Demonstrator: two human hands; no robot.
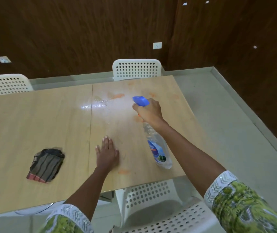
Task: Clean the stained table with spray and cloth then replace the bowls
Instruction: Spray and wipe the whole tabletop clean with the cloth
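On my feed the right hand [148, 111] is curled round the neck of the spray bottle [157, 148], just under its blue trigger head [140, 100], and holds the bottle tilted above the table [33, 118] with the nozzle aimed at the far side. The left hand [107, 153] lies flat on the table with fingers straight and spread, gripping nothing, just left of the bottle's clear base. Beyond the bottle's nozzle the tabletop shines wet, with droplets [103, 102] and orange stains [117, 96]; another orange smear [124, 172] sits on the near side of the bottle. The folded dark cloth [46, 165] rests on the table well to the left of the bottle, though its edges look blurred, so I can't tell its exact shape.
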